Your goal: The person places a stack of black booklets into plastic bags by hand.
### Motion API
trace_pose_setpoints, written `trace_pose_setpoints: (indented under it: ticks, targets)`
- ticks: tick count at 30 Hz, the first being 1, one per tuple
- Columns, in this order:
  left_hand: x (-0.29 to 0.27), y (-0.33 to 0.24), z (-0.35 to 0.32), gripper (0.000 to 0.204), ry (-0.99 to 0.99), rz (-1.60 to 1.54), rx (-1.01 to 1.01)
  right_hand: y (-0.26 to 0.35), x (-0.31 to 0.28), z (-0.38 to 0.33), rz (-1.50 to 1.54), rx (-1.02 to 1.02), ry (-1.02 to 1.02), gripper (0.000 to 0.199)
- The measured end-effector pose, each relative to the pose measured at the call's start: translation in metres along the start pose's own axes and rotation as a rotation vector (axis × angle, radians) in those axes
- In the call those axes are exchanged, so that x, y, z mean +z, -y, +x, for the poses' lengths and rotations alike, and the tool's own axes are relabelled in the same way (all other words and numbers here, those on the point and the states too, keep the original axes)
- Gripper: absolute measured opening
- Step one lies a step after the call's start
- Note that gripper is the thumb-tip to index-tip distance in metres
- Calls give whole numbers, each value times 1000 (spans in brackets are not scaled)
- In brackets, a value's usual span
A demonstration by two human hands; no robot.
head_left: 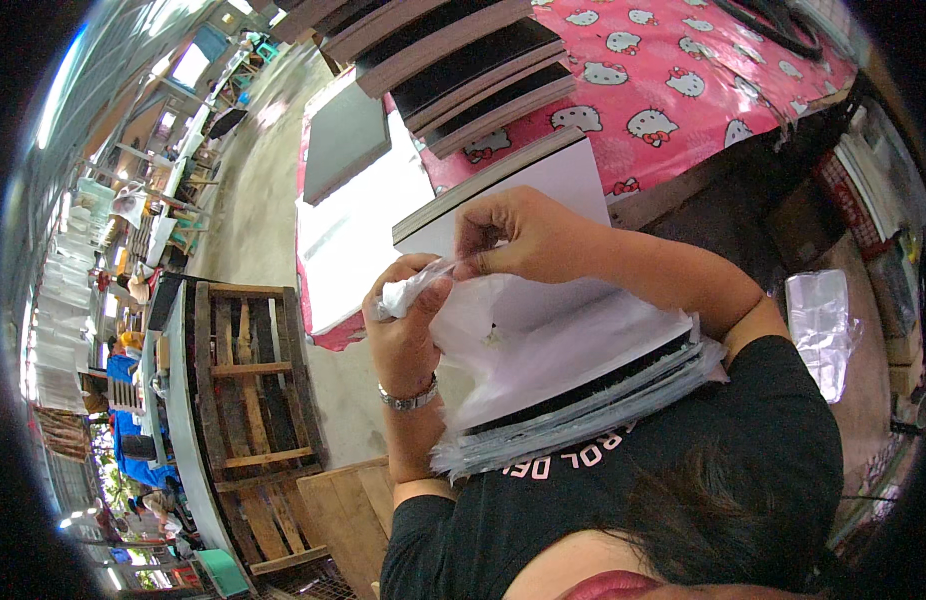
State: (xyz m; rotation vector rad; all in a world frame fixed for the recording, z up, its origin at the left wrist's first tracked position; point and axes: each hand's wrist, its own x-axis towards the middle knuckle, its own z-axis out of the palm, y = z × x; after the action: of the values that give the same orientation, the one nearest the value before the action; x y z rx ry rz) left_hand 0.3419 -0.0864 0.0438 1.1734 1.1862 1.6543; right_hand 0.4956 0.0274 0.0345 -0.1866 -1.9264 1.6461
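Observation:
My left hand [405,335], with a metal watch at the wrist, is closed around a bunched piece of clear plastic [408,292]. Just to its right, my right hand [518,232] has thumb and forefinger pinched on the same plastic. Below both hands, against my body, lies a stack of clear plastic bags [593,405] with frayed-looking edges and a dark strip along the near side. Beyond the right hand, a thick white-faced slab [573,180] with a layered dark and grey edge rests at the table's near side, partly hidden by that hand.
Several dark-topped slabs [473,85] are piled on a pink table cover [718,60] with a cartoon cat print. A grey slab [348,140] lies on a white surface [368,230] at left. A wooden pallet [253,410] stands lower left; folded plastic [821,325] lies at right.

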Motion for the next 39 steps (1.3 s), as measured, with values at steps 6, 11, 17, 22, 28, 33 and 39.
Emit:
trace_pose_setpoints:
  ticks: [6,11,17,22,28,33,39]
  targets:
    - [6,1,-1,15,-188,119,101,9,5,0,-451,-143,-199,10]
    - [6,11,0,16,-175,92,131,1,5,13,-461,-670,-465,15]
    - [-19,-4,4,30,68,22,219,-7,15,-24,86,55,392,10]
    - [-103,31,-35,28,277,-165,-59,-8,-25,-30,374,-258,495,13]
    - [-92,12,-38,18,510,-393,-133,-28,-48,-54,131,313,343,16]
    - [-73,20,-40,33,770,297,-348,-12,-65,-59,451,-286,120,16]
    - [-79,13,-33,24,618,-90,48,-20,-71,-79,300,301,257,28]
